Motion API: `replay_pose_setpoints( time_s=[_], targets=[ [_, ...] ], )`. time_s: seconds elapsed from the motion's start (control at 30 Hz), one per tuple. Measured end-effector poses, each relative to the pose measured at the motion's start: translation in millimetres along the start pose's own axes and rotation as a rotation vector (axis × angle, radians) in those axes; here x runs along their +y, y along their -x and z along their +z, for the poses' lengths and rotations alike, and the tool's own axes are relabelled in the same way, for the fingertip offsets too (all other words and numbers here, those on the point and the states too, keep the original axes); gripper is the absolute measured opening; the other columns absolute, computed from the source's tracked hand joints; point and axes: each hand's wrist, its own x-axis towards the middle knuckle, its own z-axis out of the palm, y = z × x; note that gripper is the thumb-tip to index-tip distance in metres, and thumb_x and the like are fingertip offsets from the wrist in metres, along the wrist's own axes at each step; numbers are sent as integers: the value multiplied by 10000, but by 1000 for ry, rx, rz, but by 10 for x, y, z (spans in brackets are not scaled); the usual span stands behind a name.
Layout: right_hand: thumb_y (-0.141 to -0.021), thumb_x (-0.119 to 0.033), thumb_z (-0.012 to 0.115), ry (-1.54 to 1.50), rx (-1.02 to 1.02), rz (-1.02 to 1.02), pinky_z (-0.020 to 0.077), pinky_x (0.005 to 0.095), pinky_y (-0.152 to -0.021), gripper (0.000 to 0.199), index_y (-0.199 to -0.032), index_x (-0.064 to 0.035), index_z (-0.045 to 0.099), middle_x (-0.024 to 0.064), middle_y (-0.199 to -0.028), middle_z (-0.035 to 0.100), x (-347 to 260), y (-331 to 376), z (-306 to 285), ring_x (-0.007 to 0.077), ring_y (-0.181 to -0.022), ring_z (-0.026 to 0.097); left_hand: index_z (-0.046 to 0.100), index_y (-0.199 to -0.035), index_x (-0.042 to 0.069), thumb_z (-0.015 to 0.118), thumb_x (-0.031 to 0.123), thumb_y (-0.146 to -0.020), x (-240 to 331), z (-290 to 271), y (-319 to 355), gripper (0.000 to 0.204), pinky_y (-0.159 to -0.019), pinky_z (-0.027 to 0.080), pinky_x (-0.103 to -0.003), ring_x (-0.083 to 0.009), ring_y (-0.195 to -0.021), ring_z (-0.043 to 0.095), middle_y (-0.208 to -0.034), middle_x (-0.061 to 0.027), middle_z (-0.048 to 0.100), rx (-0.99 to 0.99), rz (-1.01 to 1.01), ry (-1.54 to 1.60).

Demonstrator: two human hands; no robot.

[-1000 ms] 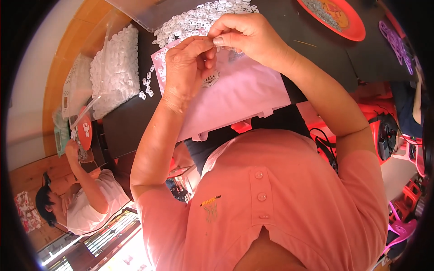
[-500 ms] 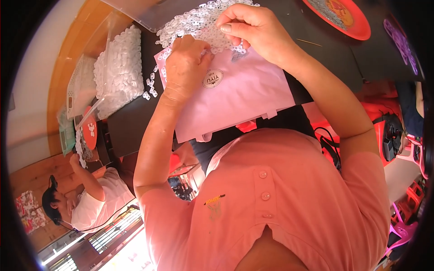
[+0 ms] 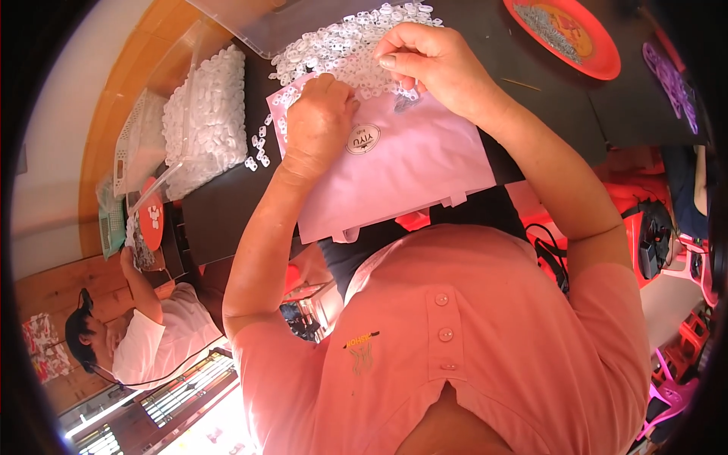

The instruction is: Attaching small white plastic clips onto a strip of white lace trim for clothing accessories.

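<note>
A pink sheet (image 3: 413, 178) with a round white sticker lies on the dark table in front of me. My left hand (image 3: 318, 125) rests curled on the sheet's upper left part, fingertips at the edge of a heap of small white plastic pieces (image 3: 337, 49). My right hand (image 3: 428, 64) hovers over the sheet's top edge, fingers pinched on a small clear piece that is mostly hidden. Loose white pieces (image 3: 259, 148) lie left of the sheet.
A clear bag of white pieces (image 3: 201, 114) lies at the left. An orange plate (image 3: 565, 34) with small grey parts sits far right. A clear tray edge (image 3: 250, 23) lies at the top. Another person in white (image 3: 155, 337) works at lower left near a small orange dish (image 3: 152, 220).
Both my hands have moved up and away from me toward the white heap. My left hand has uncovered the round sticker.
</note>
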Motion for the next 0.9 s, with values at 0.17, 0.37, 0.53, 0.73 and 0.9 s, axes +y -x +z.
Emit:
replay_pose_setpoints(
  time_s=[0.17,0.37,0.53,0.73,0.9],
  targets=[
    [-914,-72,562,-13,-12,-11,419,213,-551,87,-956,-18,615,-17,-734,567,-25,4,-18,55,-645,517,625,-821,23,659,114,-807,-11,58,15,98,-620,496,-369,-276,-713,597,-809,-98,610,128,-18,35],
    [-927,-104,575,-57,51,-36,415,208,-546,88,-956,-32,616,-19,-741,575,-68,38,-21,54,-652,530,640,-871,-2,578,133,-896,308,-281,-191,151,-517,405,-230,-88,-608,520,-718,-21,587,124,-667,1091],
    [-931,-120,581,-87,73,-8,406,198,-550,74,-932,-52,610,-22,-781,576,-269,-6,122,48,-652,520,636,-888,-10,568,157,-915,450,-332,-235,182,-503,401,-240,-110,-603,525,-744,-43,588,172,-672,1238],
    [-886,-57,588,79,149,-142,442,266,-582,62,-887,5,584,23,-717,583,-243,-170,263,98,-638,526,622,-973,-32,584,157,-946,398,-277,-221,194,-534,414,-251,-124,-647,545,-783,-57,599,219,-643,1423],
    [-886,-53,587,32,205,-192,438,264,-586,56,-887,3,580,26,-720,586,-195,-172,430,92,-644,514,608,-979,-38,599,135,-941,226,-163,-155,178,-544,423,-269,-147,-642,560,-804,-82,610,262,-607,1561]
  ],
)
